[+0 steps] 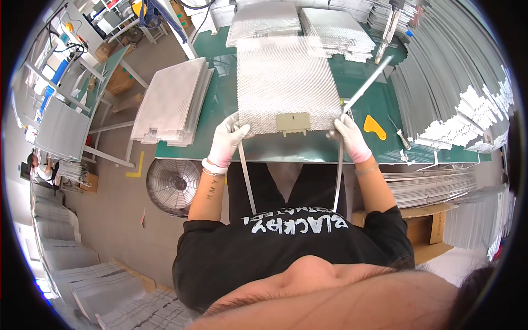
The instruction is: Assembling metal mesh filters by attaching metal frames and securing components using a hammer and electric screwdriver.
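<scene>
A silvery metal mesh sheet [286,82] is held by its near corners over the front of a green-topped table [223,63]. My left hand [226,143], in a white glove, pinches the near left corner. At the near right corner, my right hand [351,137], gloved too, is closed on the mesh. An olive-grey plastic piece [292,122] sits at the middle of the near edge. Thin metal strips run from the corners toward my body, a left strip [247,177] and a right strip [339,179]. Another metal strip [369,83] slants away beyond my right hand.
Mesh stacks lie at the left [170,102], with further stacks [264,22] at the back. Right of my hand are a yellow scraper [374,127] and a screwdriver [405,139]. Many long metal strips [456,71] pile up far right. A floor fan [175,186] stands below the table's left end.
</scene>
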Demonstrator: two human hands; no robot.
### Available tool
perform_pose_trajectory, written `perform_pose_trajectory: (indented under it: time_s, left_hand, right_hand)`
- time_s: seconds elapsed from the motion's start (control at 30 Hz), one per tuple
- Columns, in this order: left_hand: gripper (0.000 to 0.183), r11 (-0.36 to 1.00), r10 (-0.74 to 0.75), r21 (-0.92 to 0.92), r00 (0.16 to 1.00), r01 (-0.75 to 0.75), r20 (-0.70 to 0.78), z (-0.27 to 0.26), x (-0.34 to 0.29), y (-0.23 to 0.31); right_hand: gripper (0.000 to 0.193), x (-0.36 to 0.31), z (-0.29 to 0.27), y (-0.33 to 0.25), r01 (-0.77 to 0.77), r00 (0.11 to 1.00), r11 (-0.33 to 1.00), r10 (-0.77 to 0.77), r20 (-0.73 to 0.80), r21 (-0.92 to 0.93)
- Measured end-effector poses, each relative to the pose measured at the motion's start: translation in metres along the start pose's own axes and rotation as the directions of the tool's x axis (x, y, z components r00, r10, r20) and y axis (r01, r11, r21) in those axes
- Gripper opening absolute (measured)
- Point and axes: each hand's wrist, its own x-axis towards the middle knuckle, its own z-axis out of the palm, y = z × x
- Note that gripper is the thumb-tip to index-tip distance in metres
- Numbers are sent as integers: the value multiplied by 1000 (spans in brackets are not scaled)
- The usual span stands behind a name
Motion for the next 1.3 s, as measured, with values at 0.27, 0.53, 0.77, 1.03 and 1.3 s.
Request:
perform_pose_trajectory:
  time_s: [0.27, 0.53, 0.77, 1.03, 1.3]
  left_hand:
    - [86, 924, 324, 242, 943, -297, -79, 51, -34, 20]
    - [46, 833, 489, 338, 869, -439, -78, 23, -78, 47]
    - [29, 624, 657, 551, 754, -554, 13, 22, 20, 143]
    - [26, 784, 619, 273, 733, -558, -280, 41, 36, 117]
    - [23, 877, 436, 323, 874, -357, -217, 7, 43, 65]
  right_hand:
    - [33, -40, 3, -21, 233, 968, 972, -230, 97, -22]
    - [25, -78, 64, -84, 497, 861, 840, -508, 5, -215]
    - [39, 0, 97, -159, 621, 712, 673, -699, -70, -401]
    - [30, 22, 96, -128, 594, 624, 640, -749, -223, -488]
    - [20, 26, 75, -89, 594, 761, 726, -647, -53, -346]
